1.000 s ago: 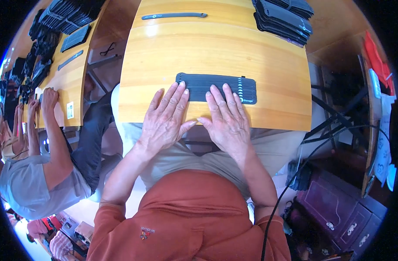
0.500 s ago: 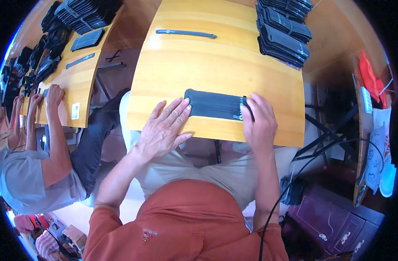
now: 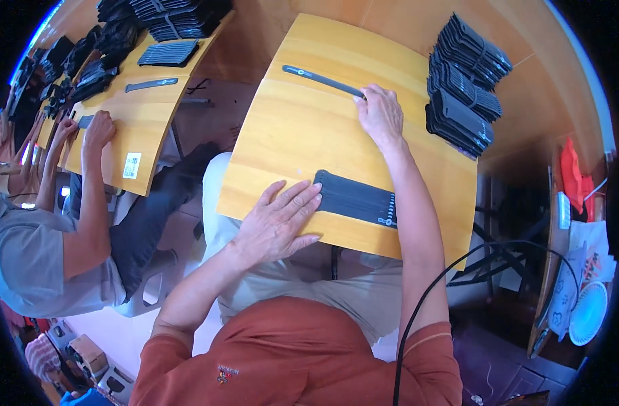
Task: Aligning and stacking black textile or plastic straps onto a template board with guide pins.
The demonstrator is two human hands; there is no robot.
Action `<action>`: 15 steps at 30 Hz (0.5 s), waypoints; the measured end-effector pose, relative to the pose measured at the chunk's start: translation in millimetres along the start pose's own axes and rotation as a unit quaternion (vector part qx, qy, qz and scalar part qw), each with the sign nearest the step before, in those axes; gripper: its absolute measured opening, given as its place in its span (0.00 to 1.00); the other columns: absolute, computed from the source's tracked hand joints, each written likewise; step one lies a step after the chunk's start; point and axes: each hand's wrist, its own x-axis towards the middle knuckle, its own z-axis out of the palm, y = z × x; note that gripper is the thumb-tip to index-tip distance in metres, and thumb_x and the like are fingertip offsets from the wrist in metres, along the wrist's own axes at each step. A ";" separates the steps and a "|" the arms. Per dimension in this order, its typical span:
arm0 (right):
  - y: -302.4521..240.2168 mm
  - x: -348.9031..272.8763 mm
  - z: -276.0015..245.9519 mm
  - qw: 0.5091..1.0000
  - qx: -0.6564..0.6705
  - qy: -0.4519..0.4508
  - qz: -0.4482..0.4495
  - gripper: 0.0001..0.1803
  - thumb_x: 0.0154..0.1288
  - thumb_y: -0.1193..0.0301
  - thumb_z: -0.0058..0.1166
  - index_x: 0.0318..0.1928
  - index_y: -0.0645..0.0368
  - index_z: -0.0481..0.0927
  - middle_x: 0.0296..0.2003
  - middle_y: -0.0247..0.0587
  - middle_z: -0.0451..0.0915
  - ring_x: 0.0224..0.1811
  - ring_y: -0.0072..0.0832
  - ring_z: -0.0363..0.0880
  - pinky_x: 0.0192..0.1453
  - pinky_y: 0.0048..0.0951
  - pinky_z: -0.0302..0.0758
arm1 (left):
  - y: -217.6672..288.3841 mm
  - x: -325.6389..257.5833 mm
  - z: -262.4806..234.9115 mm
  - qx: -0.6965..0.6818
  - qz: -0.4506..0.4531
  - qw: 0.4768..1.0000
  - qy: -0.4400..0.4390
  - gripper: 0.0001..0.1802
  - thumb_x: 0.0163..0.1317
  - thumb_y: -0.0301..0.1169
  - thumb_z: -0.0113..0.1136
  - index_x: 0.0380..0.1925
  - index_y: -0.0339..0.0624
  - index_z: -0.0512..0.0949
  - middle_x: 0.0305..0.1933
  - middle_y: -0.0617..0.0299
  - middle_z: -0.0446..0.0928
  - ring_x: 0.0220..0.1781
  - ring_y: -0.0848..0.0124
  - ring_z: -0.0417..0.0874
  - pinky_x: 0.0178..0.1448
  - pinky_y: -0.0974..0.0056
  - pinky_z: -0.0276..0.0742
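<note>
A row of dark straps (image 3: 357, 196) lies side by side near the front edge of the wooden table, white marks at its right end. My left hand (image 3: 275, 222) rests on the row's left end, fingers stretched out. Farther back, a single dark strap (image 3: 323, 81) with a small printed mark lies slanted on the tabletop. My right hand (image 3: 382, 116) has its fingers closed at this strap's right end. My right forearm passes over the right end of the row.
Banded stacks of dark straps (image 3: 463, 101) stand at the table's back right. On the left, a co-worker's hands (image 3: 99, 128) work at another table (image 3: 130, 135) with more dark bundles. A black cable (image 3: 445, 274) runs beside my right arm. Right of that, a shelf holds a red cloth (image 3: 575, 179).
My right hand has left the right end of the row and reached away to the single strap's end. My left hand stays at the row. The whole view has shifted and tilted.
</note>
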 end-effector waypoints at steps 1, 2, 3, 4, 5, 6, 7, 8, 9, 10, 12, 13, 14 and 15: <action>0.7 0.4 0.3 1.000 -0.001 0.001 -0.002 0.16 0.71 0.66 0.57 0.51 0.64 0.85 0.51 0.48 0.83 0.55 0.47 0.80 0.60 0.46 0.78 | 0.0 0.3 -0.2 -0.011 0.000 1.000 0.002 0.38 0.70 0.55 0.57 0.70 0.38 0.72 0.80 0.56 0.65 0.82 0.61 0.62 0.83 0.47 0.51; 1.6 -1.1 0.6 1.000 -0.019 -0.001 -0.020 0.15 0.71 0.66 0.56 0.49 0.64 0.85 0.48 0.47 0.83 0.53 0.45 0.80 0.58 0.46 0.79 | 0.0 0.6 -0.2 -0.021 0.001 1.000 0.003 0.39 0.69 0.55 0.59 0.70 0.38 0.72 0.80 0.56 0.65 0.82 0.60 0.62 0.83 0.47 0.52; 3.0 -3.9 0.7 0.999 -0.036 -0.003 -0.036 0.14 0.71 0.66 0.56 0.46 0.64 0.85 0.46 0.47 0.83 0.51 0.43 0.80 0.55 0.45 0.80 | 0.3 0.3 0.4 -0.022 0.003 1.000 0.004 0.39 0.69 0.55 0.59 0.70 0.38 0.72 0.80 0.56 0.65 0.82 0.60 0.62 0.83 0.47 0.52; 2.4 -7.0 -0.3 0.999 -0.038 -0.002 -0.036 0.14 0.71 0.66 0.56 0.46 0.64 0.85 0.46 0.47 0.83 0.51 0.43 0.80 0.55 0.45 0.80 | 0.2 0.0 1.1 -0.028 0.001 1.000 0.006 0.39 0.68 0.55 0.60 0.70 0.39 0.72 0.80 0.56 0.65 0.81 0.60 0.63 0.83 0.47 0.52; 2.1 -11.9 -1.4 0.997 -0.060 0.001 -0.042 0.12 0.72 0.67 0.55 0.44 0.63 0.85 0.44 0.46 0.83 0.51 0.43 0.80 0.54 0.45 0.81 | -0.1 0.2 1.7 -0.034 0.000 0.999 0.007 0.39 0.67 0.55 0.61 0.70 0.40 0.72 0.80 0.56 0.65 0.81 0.60 0.63 0.83 0.47 0.52; 2.6 -17.4 -3.2 0.995 -0.082 0.003 -0.048 0.11 0.72 0.67 0.54 0.42 0.61 0.85 0.43 0.46 0.84 0.50 0.43 0.81 0.52 0.45 0.82 | -1.2 0.6 1.9 -0.035 0.004 0.999 0.008 0.39 0.67 0.55 0.61 0.70 0.40 0.72 0.80 0.56 0.65 0.81 0.60 0.63 0.83 0.47 0.52; 2.4 -22.7 -6.7 0.995 -0.084 0.004 -0.046 0.11 0.72 0.67 0.54 0.42 0.61 0.85 0.43 0.46 0.84 0.50 0.43 0.81 0.52 0.45 0.82 | -2.6 0.0 1.5 -0.044 0.000 0.999 0.013 0.38 0.68 0.55 0.61 0.69 0.40 0.72 0.79 0.55 0.65 0.80 0.60 0.64 0.83 0.48 0.53; 2.5 -28.5 -10.7 0.996 -0.079 -0.007 -0.032 0.10 0.72 0.67 0.55 0.42 0.61 0.84 0.43 0.47 0.83 0.49 0.45 0.81 0.52 0.47 0.81 | -3.9 -0.4 1.2 -0.054 -0.002 0.998 0.018 0.37 0.68 0.54 0.61 0.69 0.40 0.73 0.78 0.55 0.66 0.79 0.60 0.65 0.83 0.48 0.54; 2.6 -34.7 -14.8 0.997 -0.074 -0.019 -0.016 0.09 0.71 0.67 0.56 0.41 0.61 0.83 0.44 0.47 0.83 0.49 0.47 0.82 0.52 0.48 0.81 | -5.3 -0.6 1.0 -0.055 0.001 0.998 0.018 0.37 0.68 0.54 0.61 0.69 0.40 0.73 0.78 0.55 0.66 0.79 0.60 0.65 0.83 0.48 0.54; -0.6 -40.8 -22.5 0.997 -0.076 -0.018 -0.014 0.09 0.71 0.67 0.56 0.41 0.61 0.83 0.44 0.47 0.83 0.49 0.47 0.82 0.52 0.48 0.81 | -6.8 -0.8 0.9 -0.079 -0.012 0.996 0.036 0.36 0.67 0.52 0.64 0.68 0.41 0.74 0.77 0.54 0.68 0.78 0.59 0.68 0.82 0.48 0.56; -8.9 -51.0 -36.9 0.995 -0.063 -0.080 0.017 0.11 0.70 0.67 0.58 0.45 0.62 0.83 0.45 0.50 0.84 0.48 0.48 0.84 0.52 0.49 0.82 | -7.3 -0.8 1.1 -0.104 -0.022 0.993 0.053 0.35 0.66 0.50 0.66 0.67 0.41 0.75 0.76 0.53 0.69 0.76 0.57 0.70 0.81 0.49 0.58; -9.5 -54.4 -40.9 0.995 -0.065 -0.076 0.020 0.11 0.70 0.67 0.58 0.45 0.62 0.83 0.45 0.50 0.84 0.48 0.48 0.84 0.52 0.49 0.82 | -7.1 0.8 0.6 -0.117 -0.028 0.990 0.078 0.33 0.64 0.47 0.69 0.65 0.40 0.77 0.73 0.52 0.72 0.73 0.56 0.73 0.80 0.48 0.61; -10.0 -57.2 -44.8 0.994 -0.030 -0.093 0.044 0.11 0.70 0.67 0.58 0.46 0.61 0.83 0.44 0.50 0.85 0.47 0.49 0.85 0.52 0.48 0.82 | -6.2 2.2 0.3 -0.131 -0.034 0.985 0.103 0.32 0.63 0.44 0.71 0.62 0.39 0.79 0.70 0.51 0.75 0.71 0.54 0.75 0.78 0.48 0.64; -9.6 -59.4 -49.0 0.992 0.006 -0.110 0.068 0.12 0.69 0.67 0.59 0.47 0.61 0.84 0.42 0.51 0.86 0.46 0.49 0.86 0.51 0.47 0.82 | -5.3 3.3 1.7 -0.129 -0.030 0.986 0.104 0.32 0.63 0.44 0.71 0.62 0.39 0.79 0.70 0.51 0.75 0.71 0.54 0.75 0.78 0.48 0.64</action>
